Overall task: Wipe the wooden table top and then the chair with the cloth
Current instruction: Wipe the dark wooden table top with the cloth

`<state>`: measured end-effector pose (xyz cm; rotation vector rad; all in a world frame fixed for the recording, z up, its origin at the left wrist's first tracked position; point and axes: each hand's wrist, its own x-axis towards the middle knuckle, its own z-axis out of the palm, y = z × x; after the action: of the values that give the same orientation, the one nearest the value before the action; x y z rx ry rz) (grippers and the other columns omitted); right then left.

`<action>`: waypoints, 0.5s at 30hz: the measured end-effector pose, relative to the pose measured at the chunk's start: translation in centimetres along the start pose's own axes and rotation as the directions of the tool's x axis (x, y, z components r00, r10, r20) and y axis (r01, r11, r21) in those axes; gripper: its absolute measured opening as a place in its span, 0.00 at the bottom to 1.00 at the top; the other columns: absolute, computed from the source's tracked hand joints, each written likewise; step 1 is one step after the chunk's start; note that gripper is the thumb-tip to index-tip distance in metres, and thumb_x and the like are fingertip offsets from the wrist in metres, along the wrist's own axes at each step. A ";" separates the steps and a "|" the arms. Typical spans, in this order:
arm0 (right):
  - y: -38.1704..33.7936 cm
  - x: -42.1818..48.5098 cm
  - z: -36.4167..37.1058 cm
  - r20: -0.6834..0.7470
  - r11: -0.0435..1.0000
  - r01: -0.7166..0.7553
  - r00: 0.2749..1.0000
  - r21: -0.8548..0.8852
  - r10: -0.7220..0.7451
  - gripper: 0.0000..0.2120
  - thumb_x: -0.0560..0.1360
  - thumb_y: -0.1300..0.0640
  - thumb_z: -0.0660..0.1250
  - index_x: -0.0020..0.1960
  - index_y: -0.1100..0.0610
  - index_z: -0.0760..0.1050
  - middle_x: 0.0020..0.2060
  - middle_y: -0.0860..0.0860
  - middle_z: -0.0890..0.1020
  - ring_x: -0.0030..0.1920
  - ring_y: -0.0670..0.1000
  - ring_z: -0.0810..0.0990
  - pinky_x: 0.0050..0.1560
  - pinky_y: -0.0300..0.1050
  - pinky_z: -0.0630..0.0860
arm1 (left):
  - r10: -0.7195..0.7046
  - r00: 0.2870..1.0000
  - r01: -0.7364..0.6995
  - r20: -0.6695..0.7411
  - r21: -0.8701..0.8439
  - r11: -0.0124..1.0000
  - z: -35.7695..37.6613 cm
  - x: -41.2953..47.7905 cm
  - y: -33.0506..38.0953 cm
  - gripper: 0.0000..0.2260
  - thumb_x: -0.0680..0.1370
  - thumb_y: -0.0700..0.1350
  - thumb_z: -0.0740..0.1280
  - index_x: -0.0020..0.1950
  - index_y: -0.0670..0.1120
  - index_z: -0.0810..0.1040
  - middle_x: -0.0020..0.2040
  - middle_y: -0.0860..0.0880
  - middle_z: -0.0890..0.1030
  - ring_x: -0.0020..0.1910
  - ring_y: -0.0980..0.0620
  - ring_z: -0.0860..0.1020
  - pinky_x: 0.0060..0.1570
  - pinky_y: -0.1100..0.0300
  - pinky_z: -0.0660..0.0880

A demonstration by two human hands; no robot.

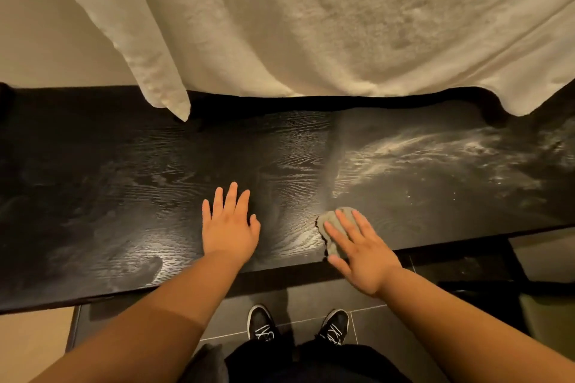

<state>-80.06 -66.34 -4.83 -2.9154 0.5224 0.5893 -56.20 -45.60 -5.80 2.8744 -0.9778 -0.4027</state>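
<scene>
Dark wood table (124, 165) under a pale curtain (311, 25). Right hand (361, 252), fingers flat, presses the cloth (334, 221) down near the front edge, probably for wiping pressure. Left hand (228, 227) rests open alongside, likely bracing. Dusty smears sit beyond the right hand.

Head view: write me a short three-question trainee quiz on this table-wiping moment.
1. True or false: the left hand lies flat on the table, holding nothing.
2. Which hand presses the cloth? A: left hand. B: right hand.
3. Fill in: whitish smears show on the table's ___ side.

Key: 1 true; 2 B; 3 right.
</scene>
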 end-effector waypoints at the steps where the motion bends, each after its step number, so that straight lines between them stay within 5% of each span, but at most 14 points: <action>1: 1.7 -0.3 0.1 0.001 0.994 -0.109 0.994 0.002 0.109 0.41 0.76 0.26 0.29 0.84 0.44 0.40 0.84 0.52 0.39 0.82 0.60 0.33 0.82 0.61 0.46 | -0.012 1.000 0.012 0.000 0.006 1.000 -0.1 0.1 0.7 0.30 0.84 0.59 0.55 0.85 0.54 0.57 0.87 0.47 0.51 0.85 0.41 0.48 0.83 0.39 0.47; 5: 2.6 -0.4 -0.4 0.047 0.948 -0.311 0.950 0.068 0.308 0.44 0.72 0.25 0.25 0.82 0.46 0.31 0.81 0.57 0.32 0.79 0.64 0.28 0.80 0.62 0.33 | 0.041 0.999 -0.040 0.010 -0.023 0.999 -0.2 0.6 5.0 0.32 0.83 0.61 0.53 0.87 0.54 0.51 0.87 0.45 0.46 0.85 0.40 0.45 0.83 0.39 0.45; 11: -2.8 1.8 -1.3 0.019 0.995 0.045 0.999 0.088 -0.047 0.43 0.76 0.27 0.31 0.82 0.52 0.33 0.82 0.53 0.36 0.81 0.61 0.30 0.81 0.59 0.35 | 0.029 1.000 -0.029 0.004 0.001 1.000 1.7 0.7 7.9 0.32 0.83 0.63 0.49 0.86 0.57 0.46 0.87 0.47 0.42 0.85 0.41 0.40 0.82 0.37 0.41; 15: 2.4 1.2 -0.8 -0.077 0.996 0.047 0.996 0.074 -0.041 0.38 0.83 0.32 0.39 0.85 0.53 0.47 0.84 0.51 0.48 0.83 0.59 0.43 0.83 0.58 0.47 | 0.017 1.000 -0.017 -0.022 0.021 1.000 2.3 0.9 7.9 0.32 0.83 0.63 0.51 0.87 0.57 0.49 0.87 0.47 0.45 0.85 0.40 0.43 0.82 0.37 0.42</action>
<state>-79.58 -69.06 -4.70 -2.8787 0.4770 0.4455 -60.81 -52.33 -7.01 2.8800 -1.0081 -0.3604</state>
